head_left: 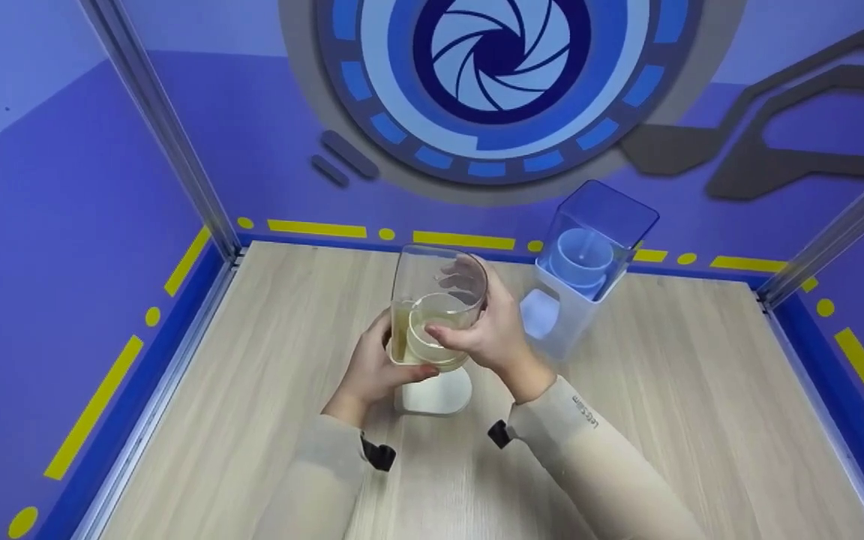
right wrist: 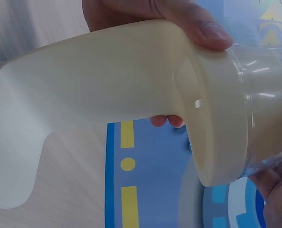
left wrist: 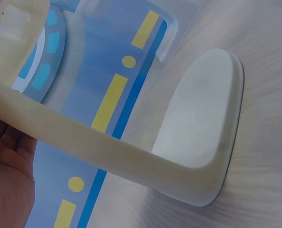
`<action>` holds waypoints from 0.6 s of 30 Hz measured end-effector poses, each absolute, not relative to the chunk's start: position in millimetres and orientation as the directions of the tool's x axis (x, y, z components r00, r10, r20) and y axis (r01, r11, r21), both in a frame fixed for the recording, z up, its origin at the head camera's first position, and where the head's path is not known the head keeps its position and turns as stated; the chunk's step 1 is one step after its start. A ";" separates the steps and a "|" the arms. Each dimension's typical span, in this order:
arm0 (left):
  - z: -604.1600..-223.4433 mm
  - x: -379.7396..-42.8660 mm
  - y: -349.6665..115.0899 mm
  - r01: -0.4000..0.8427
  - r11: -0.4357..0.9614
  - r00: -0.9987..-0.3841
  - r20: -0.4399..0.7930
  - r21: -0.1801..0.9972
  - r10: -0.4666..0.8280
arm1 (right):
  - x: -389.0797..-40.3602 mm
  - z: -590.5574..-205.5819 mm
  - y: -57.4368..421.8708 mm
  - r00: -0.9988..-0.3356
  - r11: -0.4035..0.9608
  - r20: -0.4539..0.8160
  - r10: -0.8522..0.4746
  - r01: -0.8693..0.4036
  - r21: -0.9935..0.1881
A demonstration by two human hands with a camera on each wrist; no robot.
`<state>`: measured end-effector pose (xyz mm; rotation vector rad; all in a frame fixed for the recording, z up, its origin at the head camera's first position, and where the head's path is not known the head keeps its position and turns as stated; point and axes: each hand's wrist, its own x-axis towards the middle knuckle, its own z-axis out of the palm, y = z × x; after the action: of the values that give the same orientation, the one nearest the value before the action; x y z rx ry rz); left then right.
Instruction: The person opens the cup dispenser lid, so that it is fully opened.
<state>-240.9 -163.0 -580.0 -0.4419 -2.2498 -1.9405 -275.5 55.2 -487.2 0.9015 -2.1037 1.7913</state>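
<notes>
A cream stand (right wrist: 107, 76) with a flat rounded base (left wrist: 198, 114) stands upright on the table. On its ring-shaped head sits a tall see-through container (head_left: 432, 270) with a pale round cup part (head_left: 443, 319) inside. My left hand (head_left: 376, 367) grips the stand's neck just under the head; in the right wrist view its thumb lies near the rim, with fingertips showing past the neck. My right hand (head_left: 492, 326) holds the container's right side, fingers behind the clear wall and thumb across the front.
To the right stands a similar pale stand (head_left: 574, 322) with a see-through blue box (head_left: 612, 210) and a blue cup part (head_left: 584, 255). A blue printed wall (head_left: 267, 150) closes the back of the wood-look table (head_left: 672, 390); metal posts (head_left: 169, 120) rise at its corners.
</notes>
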 end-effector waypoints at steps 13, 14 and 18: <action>-579.0 -238.0 -163.7 0.290 0.137 -0.953 0.273 0.947 0.129 | -276.1 -481.5 53.8 -0.774 0.049 0.550 -0.314 -0.592 -0.804; -579.2 -237.9 -163.0 0.286 0.141 -0.955 0.270 0.948 0.125 | -275.6 -482.2 54.5 -0.770 0.049 0.557 -0.311 -0.599 -0.799; -577.9 -238.6 -160.7 0.270 0.149 -0.960 0.255 0.951 0.113 | -275.3 -482.4 57.0 -0.754 0.049 0.579 -0.309 -0.621 -0.782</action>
<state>-238.6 -160.7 -577.9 -0.3840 -2.2847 -1.9352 -275.3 57.0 -482.4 0.9486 -2.0725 1.7675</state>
